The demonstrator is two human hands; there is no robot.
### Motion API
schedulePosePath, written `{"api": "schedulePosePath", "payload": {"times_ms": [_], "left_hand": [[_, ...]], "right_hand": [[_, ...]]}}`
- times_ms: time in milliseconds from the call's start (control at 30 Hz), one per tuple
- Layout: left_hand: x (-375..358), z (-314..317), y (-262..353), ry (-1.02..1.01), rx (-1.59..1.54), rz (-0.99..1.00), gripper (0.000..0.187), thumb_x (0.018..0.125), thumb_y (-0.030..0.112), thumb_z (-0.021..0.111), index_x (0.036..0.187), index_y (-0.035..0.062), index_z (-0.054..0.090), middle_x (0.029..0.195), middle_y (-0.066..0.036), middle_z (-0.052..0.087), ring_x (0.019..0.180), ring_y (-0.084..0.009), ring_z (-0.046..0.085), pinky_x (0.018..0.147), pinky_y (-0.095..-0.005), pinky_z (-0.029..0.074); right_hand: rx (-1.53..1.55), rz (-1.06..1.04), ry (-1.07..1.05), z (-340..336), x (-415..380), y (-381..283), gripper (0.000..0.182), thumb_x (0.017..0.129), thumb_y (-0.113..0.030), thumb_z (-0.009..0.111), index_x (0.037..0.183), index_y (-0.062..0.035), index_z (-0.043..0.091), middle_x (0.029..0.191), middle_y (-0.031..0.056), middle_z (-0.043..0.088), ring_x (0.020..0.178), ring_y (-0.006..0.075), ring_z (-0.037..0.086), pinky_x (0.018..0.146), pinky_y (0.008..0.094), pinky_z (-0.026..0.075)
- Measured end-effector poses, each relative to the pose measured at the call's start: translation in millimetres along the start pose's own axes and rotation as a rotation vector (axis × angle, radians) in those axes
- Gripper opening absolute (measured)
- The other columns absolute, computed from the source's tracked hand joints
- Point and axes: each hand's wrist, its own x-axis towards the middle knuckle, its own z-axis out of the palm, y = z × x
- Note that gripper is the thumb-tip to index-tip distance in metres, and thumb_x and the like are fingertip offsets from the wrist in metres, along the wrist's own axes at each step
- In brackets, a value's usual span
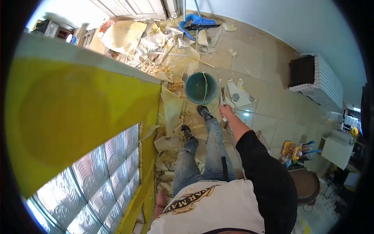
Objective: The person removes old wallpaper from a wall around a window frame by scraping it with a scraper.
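Observation:
My right hand (225,111) is closed around the handle of a hammer-like tool (223,95), held out to the right of my legs with its metal end pointing away. Just left of the tool, a green bucket (200,88) with a handle stands on the floor in front of my feet. My left hand (161,198) hangs low by my left side near the yellow wall (78,105); it is blurred and its fingers cannot be made out.
Torn wallpaper (124,37) and rubble litter the floor. A blue dustpan (200,22) lies near the back wall. At the right are a cloth-covered box (321,80), a yellow tool holder (290,150) and a brown stool (306,185). Glass blocks (101,179) fill the lower left.

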Motion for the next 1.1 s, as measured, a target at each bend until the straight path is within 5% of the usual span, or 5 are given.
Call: {"api": "schedulePosePath", "payload": {"times_ms": [233, 433, 767, 833, 1100], "left_hand": [[-2, 74, -75, 0.324, -0.668, -0.377, 0.044, 0.098, 0.039, 0.049, 0.125, 0.0051, 0.053, 0.114, -0.011, 0.06, 0.103, -0.0236, 0.055, 0.093, -0.0365, 0.043], [27, 159, -7, 0.617, 0.073, 0.025, 0.033, 0.098, 0.03, 0.052, 0.109, -0.0011, 0.059, 0.095, -0.009, 0.064, 0.082, -0.0182, 0.059, 0.073, -0.0331, 0.049], [8, 200, -70, 0.71, 1.054, 0.207, 0.046, 0.079, 0.032, 0.066, 0.111, -0.0004, 0.065, 0.098, -0.019, 0.067, 0.098, -0.0351, 0.063, 0.092, -0.0427, 0.048], [26, 189, -95, 0.48, 0.623, -0.272, 0.057, 0.083, 0.041, 0.056, 0.118, -0.0028, 0.06, 0.116, -0.026, 0.062, 0.111, -0.0403, 0.058, 0.099, -0.0446, 0.044], [21, 208, -109, 0.489, 0.137, 0.331, 0.047, 0.077, 0.04, 0.069, 0.11, 0.005, 0.066, 0.105, -0.017, 0.068, 0.096, -0.0291, 0.066, 0.084, -0.0379, 0.051]], "right_hand": [[-0.047, -0.047, 0.304, 100, 139, -80, 0.042, 0.078, -0.028, 0.066, 0.104, 0.0044, 0.061, 0.093, 0.0181, 0.069, 0.09, 0.0345, 0.064, 0.083, 0.0417, 0.049], [0.347, 0.088, -0.075, 132, 165, -64, 0.011, 0.084, -0.016, 0.061, 0.084, -0.0056, 0.057, 0.069, 0.0054, 0.057, 0.052, 0.0174, 0.055, 0.047, 0.0334, 0.044], [0.035, -0.059, -0.612, 87, -42, -119, 0.01, 0.085, -0.012, 0.057, 0.078, -0.0104, 0.049, 0.061, 0.0008, 0.047, 0.05, 0.0134, 0.048, 0.049, 0.0291, 0.041], [-0.148, -0.051, -0.761, 80, -86, -137, 0.009, 0.086, -0.009, 0.056, 0.08, -0.0112, 0.05, 0.062, -0.0006, 0.045, 0.05, 0.0117, 0.047, 0.048, 0.0272, 0.041], [-0.913, -0.234, -1.186, 107, -253, -161, 0.003, 0.085, -0.008, 0.059, 0.083, -0.0089, 0.057, 0.065, 0.0006, 0.051, 0.053, 0.0116, 0.052, 0.049, 0.0259, 0.042]]}}
